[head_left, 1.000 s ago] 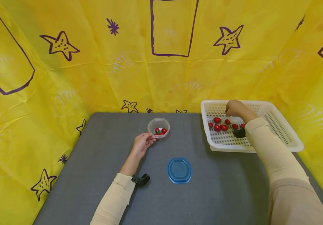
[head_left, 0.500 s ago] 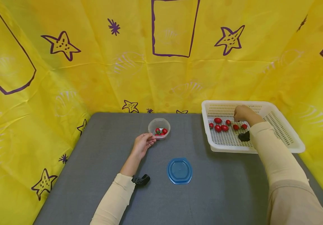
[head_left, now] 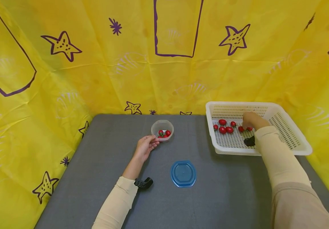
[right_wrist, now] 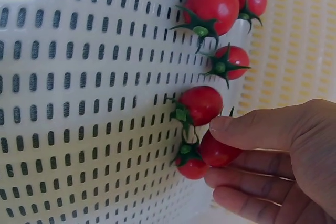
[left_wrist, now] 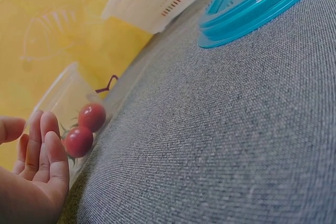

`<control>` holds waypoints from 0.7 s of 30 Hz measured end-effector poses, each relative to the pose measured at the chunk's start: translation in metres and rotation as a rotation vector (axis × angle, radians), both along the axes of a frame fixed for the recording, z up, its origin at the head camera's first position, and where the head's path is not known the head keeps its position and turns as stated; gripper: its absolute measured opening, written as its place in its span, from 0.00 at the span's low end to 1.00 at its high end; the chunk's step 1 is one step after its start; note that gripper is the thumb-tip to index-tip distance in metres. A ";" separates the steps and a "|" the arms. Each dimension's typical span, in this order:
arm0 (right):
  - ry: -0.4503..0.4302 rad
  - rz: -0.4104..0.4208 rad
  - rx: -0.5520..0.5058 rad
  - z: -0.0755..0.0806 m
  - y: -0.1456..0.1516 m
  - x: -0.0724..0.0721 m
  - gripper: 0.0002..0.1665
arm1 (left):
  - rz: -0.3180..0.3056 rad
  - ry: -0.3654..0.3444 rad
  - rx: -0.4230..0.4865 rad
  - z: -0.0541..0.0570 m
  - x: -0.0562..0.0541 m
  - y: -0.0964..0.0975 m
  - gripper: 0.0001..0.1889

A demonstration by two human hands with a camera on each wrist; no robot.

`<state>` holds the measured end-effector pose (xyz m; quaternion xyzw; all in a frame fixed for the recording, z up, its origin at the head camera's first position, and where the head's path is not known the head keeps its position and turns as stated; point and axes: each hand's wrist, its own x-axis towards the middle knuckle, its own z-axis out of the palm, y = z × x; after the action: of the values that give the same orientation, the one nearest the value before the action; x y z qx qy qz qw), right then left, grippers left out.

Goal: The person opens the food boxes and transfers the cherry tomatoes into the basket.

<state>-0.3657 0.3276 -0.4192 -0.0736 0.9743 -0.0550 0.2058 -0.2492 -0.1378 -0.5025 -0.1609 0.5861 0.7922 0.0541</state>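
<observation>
The right grip (right_wrist: 302,150) pinched a tomato (right_wrist: 220,150) between thumb and fingers. It could slip free, the skin looking smooth, or drag a neighbouring tomato (right_wrist: 202,104) along, the leafy stems (right_wrist: 182,115) lying so close. The pinched fruit lay against the thumb tip, its neighbour just past it, within the white basket (head_left: 238,151). Well to this grip's left, the left grip (head_left: 145,147) held a clear tub (head_left: 160,124) by its rim.
</observation>
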 end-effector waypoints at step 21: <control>0.060 0.083 -0.048 0.009 -0.010 -0.001 0.14 | -0.006 -0.007 -0.001 -0.004 -0.002 0.000 0.09</control>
<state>-0.3663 0.3171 -0.4099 -0.1203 0.9745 -0.0675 0.1769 -0.2514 -0.1375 -0.5065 -0.1618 0.5867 0.7913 0.0586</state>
